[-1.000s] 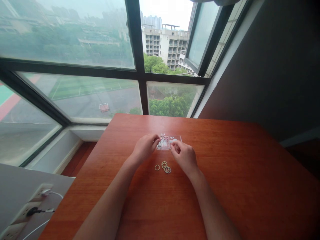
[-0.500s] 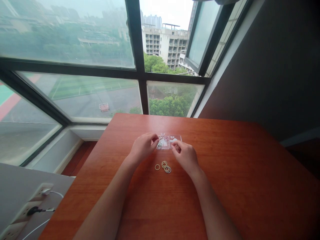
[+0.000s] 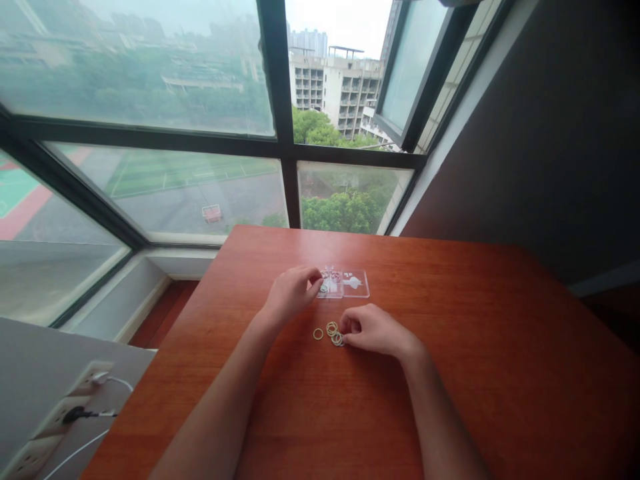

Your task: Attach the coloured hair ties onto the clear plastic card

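A small clear plastic box [image 3: 333,293] lies open on the wooden table, its lid [image 3: 364,287] folded out to the right. Several small rings lie in its compartments, reddish ones [image 3: 335,275] at the back and a greenish one [image 3: 324,289] nearer me. My left hand [image 3: 299,288] is closed in a pinch at the box's left edge. On the table in front of the box is a cluster of pale yellow-green rings [image 3: 331,329], with one single ring [image 3: 318,334] to the left. My right hand [image 3: 370,329] has its thumb and finger closing on the cluster's rightmost ring [image 3: 338,340].
The brown table [image 3: 475,347] reaches up to a large window with dark frames [image 3: 290,187]. A dark wall [image 3: 560,153] stands to the right. At the lower left are wall sockets [image 3: 63,413] with plugged-in cables.
My right hand has come from the box's lid back toward me, down to the rings on the table. My left hand stays at the box. The view has shifted slightly.
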The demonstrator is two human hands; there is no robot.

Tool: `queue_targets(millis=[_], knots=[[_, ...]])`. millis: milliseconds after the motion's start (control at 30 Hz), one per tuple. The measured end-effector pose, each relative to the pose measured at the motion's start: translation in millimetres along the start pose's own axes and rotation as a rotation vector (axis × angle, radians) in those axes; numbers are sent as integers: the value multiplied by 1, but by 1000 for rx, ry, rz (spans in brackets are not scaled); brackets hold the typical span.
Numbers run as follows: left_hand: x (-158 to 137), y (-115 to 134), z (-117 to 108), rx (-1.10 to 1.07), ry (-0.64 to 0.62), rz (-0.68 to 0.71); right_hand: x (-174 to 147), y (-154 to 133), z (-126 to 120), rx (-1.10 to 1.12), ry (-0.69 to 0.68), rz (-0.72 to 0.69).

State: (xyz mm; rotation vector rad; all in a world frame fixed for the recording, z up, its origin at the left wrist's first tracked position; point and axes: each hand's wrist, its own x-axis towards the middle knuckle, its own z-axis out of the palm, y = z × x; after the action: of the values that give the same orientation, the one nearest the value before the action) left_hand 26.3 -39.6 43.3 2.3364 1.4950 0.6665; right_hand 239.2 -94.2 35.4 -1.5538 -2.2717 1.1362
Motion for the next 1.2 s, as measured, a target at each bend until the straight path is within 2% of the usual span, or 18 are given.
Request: queue_targets(millis=[167, 533, 1033, 1200], knots=[[0, 0, 2, -3, -4, 2, 0, -5, 2, -2, -26, -15], [1, 3, 0, -18, -20, 16, 4, -2, 5, -81, 55, -53], [0, 3, 1, -11, -24, 20, 5, -4, 3, -40, 137, -77], [0, 4, 0, -24, -27, 21, 6, -10, 3, -5, 104, -88]])
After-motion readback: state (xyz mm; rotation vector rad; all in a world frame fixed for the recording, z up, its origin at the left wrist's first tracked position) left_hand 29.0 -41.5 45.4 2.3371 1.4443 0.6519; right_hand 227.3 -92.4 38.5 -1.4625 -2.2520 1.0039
